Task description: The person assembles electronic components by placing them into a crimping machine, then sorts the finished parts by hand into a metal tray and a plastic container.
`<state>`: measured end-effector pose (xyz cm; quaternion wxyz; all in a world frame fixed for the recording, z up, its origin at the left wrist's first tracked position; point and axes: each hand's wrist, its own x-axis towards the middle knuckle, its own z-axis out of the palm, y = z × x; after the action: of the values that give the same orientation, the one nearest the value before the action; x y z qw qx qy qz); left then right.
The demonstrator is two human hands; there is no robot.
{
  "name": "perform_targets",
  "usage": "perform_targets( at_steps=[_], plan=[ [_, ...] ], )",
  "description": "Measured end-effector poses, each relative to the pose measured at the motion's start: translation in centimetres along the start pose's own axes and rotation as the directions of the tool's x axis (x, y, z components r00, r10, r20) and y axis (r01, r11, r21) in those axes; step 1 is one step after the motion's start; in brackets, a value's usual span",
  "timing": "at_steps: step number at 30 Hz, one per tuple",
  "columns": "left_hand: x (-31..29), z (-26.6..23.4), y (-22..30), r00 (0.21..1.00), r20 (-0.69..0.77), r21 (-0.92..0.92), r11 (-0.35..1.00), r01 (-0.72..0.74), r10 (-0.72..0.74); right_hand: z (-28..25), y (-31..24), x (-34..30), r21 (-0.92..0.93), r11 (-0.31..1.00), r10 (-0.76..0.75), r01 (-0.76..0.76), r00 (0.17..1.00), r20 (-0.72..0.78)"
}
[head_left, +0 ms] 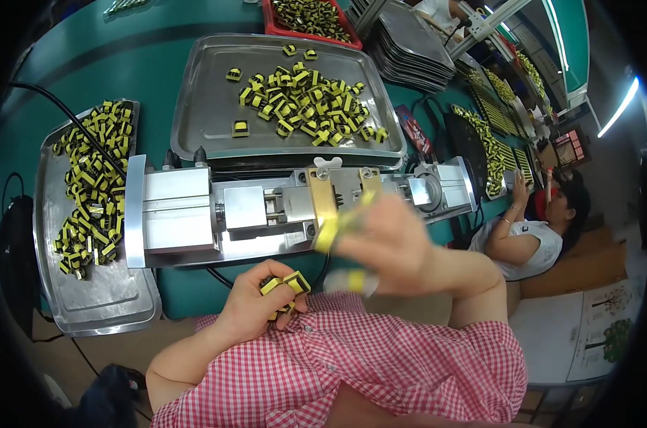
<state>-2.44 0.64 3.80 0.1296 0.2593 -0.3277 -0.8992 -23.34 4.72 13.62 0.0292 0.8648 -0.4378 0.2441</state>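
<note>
My left hand is closed around several small yellow-and-black transformers, held low in front of my checked shirt. My right hand is smeared by motion in front of the metal clamping fixture, close to its brass-coloured block. A blurred yellow streak shows at the right fingertips; whether the fingers grip it cannot be made out. Below that hand is another blurred, whitish and yellow object.
Behind the fixture lies a metal tray with a heap of transformers; another loaded tray is at the left. A red bin and stacked trays stand farther back. A black cable crosses the left. Another person sits at the right.
</note>
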Motion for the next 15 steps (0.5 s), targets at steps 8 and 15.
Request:
perform_targets(
  at_steps=[8, 15],
  plan=[
    [0.2, 0.6, -0.3, 0.999, 0.039, 0.159, 0.987, -0.029, 0.023, 3.2, -1.8, -2.3, 0.12, 0.993, -0.017, 0.01, 0.998, 0.054],
    [0.4, 0.3, -0.4, 0.98, 0.173, -0.166, 0.977, 0.132, -0.103, -1.2, 1.1, -1.3, -0.042, 0.965, 0.26, -0.258, 0.964, 0.055]
  ],
)
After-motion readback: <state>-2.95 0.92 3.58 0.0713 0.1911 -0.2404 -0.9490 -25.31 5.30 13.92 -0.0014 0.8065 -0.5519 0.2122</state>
